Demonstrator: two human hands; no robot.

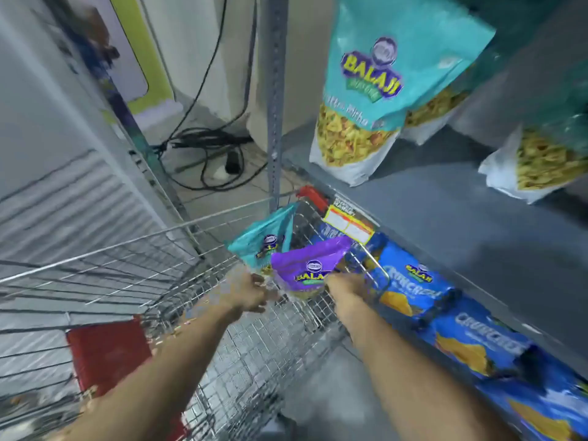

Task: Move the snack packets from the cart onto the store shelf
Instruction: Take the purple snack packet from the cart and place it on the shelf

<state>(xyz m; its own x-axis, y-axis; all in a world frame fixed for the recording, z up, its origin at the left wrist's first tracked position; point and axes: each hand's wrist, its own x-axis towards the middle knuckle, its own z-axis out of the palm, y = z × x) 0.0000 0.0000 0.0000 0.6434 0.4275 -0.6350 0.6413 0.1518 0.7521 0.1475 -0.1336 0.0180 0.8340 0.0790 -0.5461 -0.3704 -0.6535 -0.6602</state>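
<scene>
Both hands down in wire cart (133, 259). Right hand (345, 286) grips purple pkt (310, 265) at its lower edge. Left hand (251, 289) at teal pkt (265, 237) behind it, looks closed on it but blurry. Teal packs (375, 90) upright on shelf (461, 224) at right.

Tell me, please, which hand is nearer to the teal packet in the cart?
Left. The left hand is just below the teal packet, while the right hand is further right, at the purple packet.

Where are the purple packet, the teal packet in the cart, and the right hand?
purple packet (310, 265): head view, its front near the logo.
teal packet in the cart (264, 237): head view, its upper front.
right hand (345, 286): head view, its back.
</scene>
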